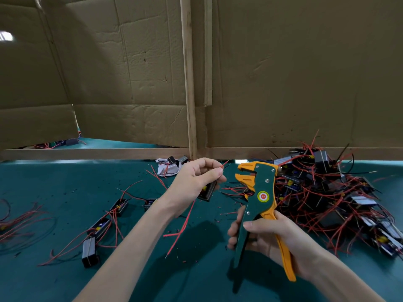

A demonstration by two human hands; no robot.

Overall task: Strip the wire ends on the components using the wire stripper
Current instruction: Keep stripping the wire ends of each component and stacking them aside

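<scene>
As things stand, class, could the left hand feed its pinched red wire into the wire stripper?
Probably yes: the left hand pinches the red wire beside the open wire stripper, nothing between them.

The green-and-orange plastic wire stripper stands upright above the teal felt table, gripped by the right hand. Just left of it, the left hand pinches a thin red wire end. A heap of black boxed components with red wires lies right of the stripper, scattered grey-and-black components well left, and a brown cardboard wall behind.
</scene>
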